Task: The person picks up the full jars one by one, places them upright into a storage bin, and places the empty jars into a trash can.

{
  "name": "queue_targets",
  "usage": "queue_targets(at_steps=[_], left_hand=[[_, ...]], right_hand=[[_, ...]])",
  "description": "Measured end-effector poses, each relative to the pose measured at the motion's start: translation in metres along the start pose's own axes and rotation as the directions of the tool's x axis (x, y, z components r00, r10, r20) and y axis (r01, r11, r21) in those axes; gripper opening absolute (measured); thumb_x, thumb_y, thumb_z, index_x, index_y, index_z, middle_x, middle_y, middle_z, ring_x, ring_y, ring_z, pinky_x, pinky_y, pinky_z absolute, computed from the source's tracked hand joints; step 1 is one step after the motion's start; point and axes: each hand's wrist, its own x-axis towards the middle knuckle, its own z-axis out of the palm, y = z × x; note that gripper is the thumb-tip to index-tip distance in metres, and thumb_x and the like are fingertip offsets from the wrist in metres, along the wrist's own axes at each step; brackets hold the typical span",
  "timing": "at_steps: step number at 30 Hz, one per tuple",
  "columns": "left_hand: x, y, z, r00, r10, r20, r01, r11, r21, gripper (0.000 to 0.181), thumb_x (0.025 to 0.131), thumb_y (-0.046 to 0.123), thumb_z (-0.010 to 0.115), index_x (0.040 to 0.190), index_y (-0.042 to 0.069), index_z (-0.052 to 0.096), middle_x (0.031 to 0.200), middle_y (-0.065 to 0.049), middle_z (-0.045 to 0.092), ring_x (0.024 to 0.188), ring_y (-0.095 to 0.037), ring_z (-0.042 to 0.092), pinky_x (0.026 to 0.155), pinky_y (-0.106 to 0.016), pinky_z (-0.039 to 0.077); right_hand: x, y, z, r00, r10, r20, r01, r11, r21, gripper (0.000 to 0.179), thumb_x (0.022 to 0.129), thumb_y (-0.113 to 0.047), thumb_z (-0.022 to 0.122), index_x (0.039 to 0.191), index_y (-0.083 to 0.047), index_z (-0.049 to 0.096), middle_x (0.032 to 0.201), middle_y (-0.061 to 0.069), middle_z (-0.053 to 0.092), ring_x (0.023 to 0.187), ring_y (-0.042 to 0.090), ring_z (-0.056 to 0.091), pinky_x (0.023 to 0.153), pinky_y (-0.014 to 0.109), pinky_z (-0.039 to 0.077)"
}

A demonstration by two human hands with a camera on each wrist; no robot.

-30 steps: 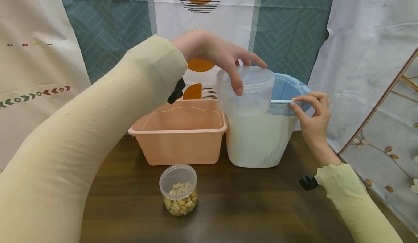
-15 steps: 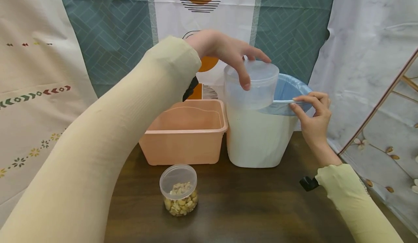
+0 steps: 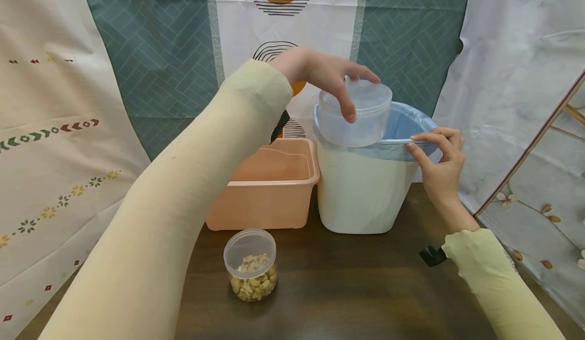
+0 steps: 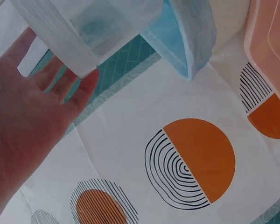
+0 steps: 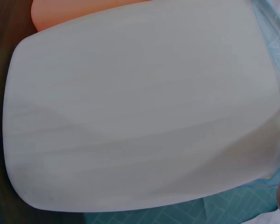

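In the head view my left hand [image 3: 326,76] grips a translucent round plastic tub [image 3: 365,114] from above, thumb on the near side and fingers across the lid. It stands roughly upright at the left of the mouth of a white trash bin [image 3: 361,193] lined with a blue bag [image 3: 407,119]. Whether it touches the rim, I cannot tell. My right hand [image 3: 441,165] pinches the rim and bag edge at the right. In the left wrist view, fingertips touch the tub [image 4: 112,23]. The right wrist view is mostly filled by the bin's side [image 5: 140,112].
A peach plastic basin [image 3: 265,205] stands left of the bin, partly behind my left arm. Nearer on the dark wooden table [image 3: 338,289] sits a small clear jar [image 3: 251,279] of pale nuts or beans. Patterned cloths [image 3: 411,40] hang behind and at both sides.
My left hand has moved the tub up and a little right, from in front of the bin to its rim. My right hand stays at the rim, and the jar has not moved.
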Motion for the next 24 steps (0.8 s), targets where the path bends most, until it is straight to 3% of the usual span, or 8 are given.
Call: queue_targets(at_steps=[6, 12, 18, 24], left_hand=[[0.007, -0.005, 0.000, 0.999, 0.000, -0.038, 0.000, 1.000, 0.001, 0.091, 0.079, 0.044, 0.077, 0.152, 0.049, 0.024, 0.167, 0.003, 0.009, 0.152, -0.020, 0.012, 0.121, -0.048, 0.023], [0.012, -0.012, 0.000, 0.992, 0.007, -0.124, -0.010, 1.000, -0.017, 0.094, 0.078, 0.043, 0.079, 0.152, 0.050, 0.023, 0.168, 0.006, 0.007, 0.152, -0.017, 0.012, 0.121, -0.044, 0.024], [0.025, -0.017, 0.007, 0.974, 0.071, -0.216, -0.054, 0.995, 0.083, 0.095, 0.076, 0.046, 0.079, 0.154, 0.046, 0.024, 0.167, 0.005, 0.013, 0.149, -0.019, 0.020, 0.118, -0.043, 0.032], [0.037, -0.017, 0.019, 0.975, 0.092, -0.203, -0.068, 0.990, 0.124, 0.093, 0.078, 0.046, 0.076, 0.155, 0.044, 0.023, 0.166, 0.001, 0.016, 0.149, -0.022, 0.021, 0.116, -0.046, 0.034]], right_hand=[[0.001, -0.001, 0.000, 1.000, 0.004, 0.002, -0.004, 1.000, 0.001, 0.015, 0.081, 0.005, 0.072, 0.095, 0.010, 0.071, 0.096, -0.021, 0.051, 0.105, 0.004, 0.042, 0.098, 0.023, 0.027], [0.002, -0.001, -0.001, 1.000, -0.001, 0.007, 0.001, 1.000, -0.001, 0.015, 0.081, 0.005, 0.072, 0.095, 0.011, 0.070, 0.096, -0.021, 0.051, 0.105, 0.004, 0.042, 0.097, 0.023, 0.027], [0.003, -0.001, -0.002, 1.000, -0.011, 0.004, 0.011, 1.000, -0.009, 0.015, 0.081, 0.005, 0.072, 0.094, 0.012, 0.070, 0.097, -0.022, 0.050, 0.105, 0.003, 0.042, 0.097, 0.023, 0.028], [0.003, 0.000, -0.002, 1.000, -0.010, 0.004, 0.010, 1.000, -0.011, 0.015, 0.081, 0.005, 0.072, 0.095, 0.011, 0.070, 0.098, -0.022, 0.051, 0.105, 0.004, 0.042, 0.097, 0.023, 0.028]])
